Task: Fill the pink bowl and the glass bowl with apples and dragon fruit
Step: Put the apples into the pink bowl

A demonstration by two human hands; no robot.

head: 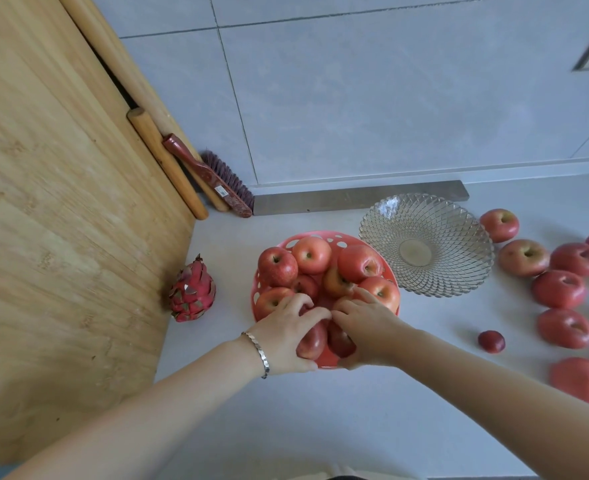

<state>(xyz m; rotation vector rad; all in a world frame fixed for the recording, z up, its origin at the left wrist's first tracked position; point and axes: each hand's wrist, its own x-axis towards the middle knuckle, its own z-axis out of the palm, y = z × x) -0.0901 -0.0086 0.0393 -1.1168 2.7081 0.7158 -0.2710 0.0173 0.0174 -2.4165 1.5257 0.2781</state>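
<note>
The pink bowl (286, 242) sits mid-counter, piled with several red apples (311, 254). My left hand (286, 336) grips an apple (312, 341) at the bowl's near edge. Beside it, my right hand (365, 327) is closed over a darker apple (340, 341). The glass bowl (424, 244) stands empty just right of the pink bowl. A dragon fruit (192, 292) stands left of the pink bowl, against the wooden board. Several loose apples (558, 289) lie on the counter at the right.
A big wooden board (61, 202) leans along the left. Rolling pins (168, 161) and a red brush (213, 176) lean in the back corner. A grey stone strip (355, 199) lies along the tiled wall. A small dark red fruit (491, 341) lies near the loose apples.
</note>
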